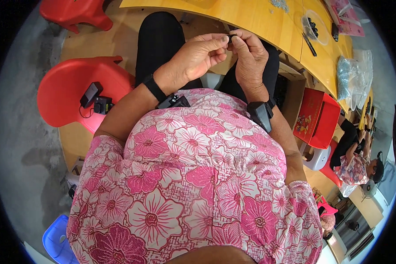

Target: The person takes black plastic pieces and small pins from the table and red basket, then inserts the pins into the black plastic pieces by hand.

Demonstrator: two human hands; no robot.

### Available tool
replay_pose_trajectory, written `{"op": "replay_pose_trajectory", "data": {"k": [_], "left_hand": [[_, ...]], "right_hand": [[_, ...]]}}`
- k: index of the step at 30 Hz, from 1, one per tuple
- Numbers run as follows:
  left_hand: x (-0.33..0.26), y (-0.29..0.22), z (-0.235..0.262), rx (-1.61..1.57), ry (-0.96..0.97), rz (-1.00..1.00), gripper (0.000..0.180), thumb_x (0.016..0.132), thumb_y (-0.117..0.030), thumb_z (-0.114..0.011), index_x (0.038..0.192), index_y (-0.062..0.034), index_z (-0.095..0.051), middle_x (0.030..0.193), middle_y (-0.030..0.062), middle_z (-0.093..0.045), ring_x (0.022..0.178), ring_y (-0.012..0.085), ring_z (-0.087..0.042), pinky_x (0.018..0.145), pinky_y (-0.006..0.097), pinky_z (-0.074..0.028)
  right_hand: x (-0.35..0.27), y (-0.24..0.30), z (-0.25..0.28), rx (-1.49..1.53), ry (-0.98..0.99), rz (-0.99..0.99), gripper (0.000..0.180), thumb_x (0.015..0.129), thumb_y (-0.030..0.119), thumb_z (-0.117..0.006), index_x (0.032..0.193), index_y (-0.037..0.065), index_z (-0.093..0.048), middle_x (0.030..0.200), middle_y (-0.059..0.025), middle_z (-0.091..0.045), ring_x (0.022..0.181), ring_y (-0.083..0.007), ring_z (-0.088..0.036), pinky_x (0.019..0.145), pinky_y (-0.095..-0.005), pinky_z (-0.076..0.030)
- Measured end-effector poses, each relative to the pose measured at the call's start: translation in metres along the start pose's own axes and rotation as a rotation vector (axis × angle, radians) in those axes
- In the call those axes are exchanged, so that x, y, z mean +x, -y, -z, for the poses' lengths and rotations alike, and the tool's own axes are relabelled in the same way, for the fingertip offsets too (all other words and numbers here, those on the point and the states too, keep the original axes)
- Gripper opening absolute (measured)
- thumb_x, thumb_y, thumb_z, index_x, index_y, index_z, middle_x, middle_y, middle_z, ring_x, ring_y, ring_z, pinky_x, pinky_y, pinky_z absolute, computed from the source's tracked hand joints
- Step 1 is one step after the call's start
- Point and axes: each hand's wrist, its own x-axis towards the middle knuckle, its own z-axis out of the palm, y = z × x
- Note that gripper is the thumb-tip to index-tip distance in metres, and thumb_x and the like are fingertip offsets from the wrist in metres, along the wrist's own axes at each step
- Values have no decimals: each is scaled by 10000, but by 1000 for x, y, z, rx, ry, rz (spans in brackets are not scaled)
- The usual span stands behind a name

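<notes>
My left hand and my right hand meet above my lap, just off the table's near edge. Between their thumbs and forefingers they pinch a small black piece. Fingertips cover most of it, so its exact kind cannot be made out. The other fingers of both hands are curled. Farther right on the table, a clear plastic bowl holds several small round black pieces. Beside that bowl lies a thin black pen-like tool.
The yellow table curves across the top. Clear bags of small pale pieces lie at its right. Below stands a red box. On my left, a red chair bears black devices. Another person sits far right.
</notes>
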Motion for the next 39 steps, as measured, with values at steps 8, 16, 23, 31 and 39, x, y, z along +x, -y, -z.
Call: {"op": "replay_pose_trajectory", "data": {"k": [8, 16, 23, 31, 39], "left_hand": [[1, -13, -2, 251, -5, -61, 219, 899, -170, -629, 1051, -13, -629, 869, 19, -610, 742, 77, -567, 701, 223, -498], [0, -15, -3, 350, -22, -82, 258, 897, -172, -631, 1083, 6, -618, 895, 46, -618, 736, 89, -578, 708, 244, -516], [1, -16, 0, 284, -3, -33, 258, 897, -167, -630, 1087, 6, -616, 878, 43, -616, 740, 91, -580, 699, 233, -509], [2, -8, -14, 553, -121, -224, 297, 881, -157, -647, 1118, 20, -614, 822, 38, -637, 709, 87, -591, 648, 199, -489], [3, -7, -13, 707, -146, -357, 214, 866, -88, -636, 1048, 22, -662, 858, 68, -673, 715, 95, -628, 651, 204, -516]], "right_hand": [[8, -1, 12, 23, 45, -63, 130, 857, 13, -612, 964, -18, -679, 820, -28, -638, 684, -83, -570, 636, -207, -467], [11, -3, 16, 24, 75, -87, 132, 848, -10, -617, 960, -19, -687, 819, -38, -645, 668, -90, -577, 633, -205, -477], [8, -3, 13, -18, 42, -78, 134, 848, -13, -613, 960, -20, -688, 808, -39, -647, 665, -87, -573, 628, -209, -474], [5, -1, 12, 203, -8, -228, 173, 903, 103, -599, 1014, -1, -680, 811, -45, -652, 679, -102, -579, 650, -232, -488], [11, -3, 21, 443, 117, -478, 238, 920, 224, -592, 1006, 3, -619, 819, -40, -616, 670, -124, -579, 679, -275, -522]]}}
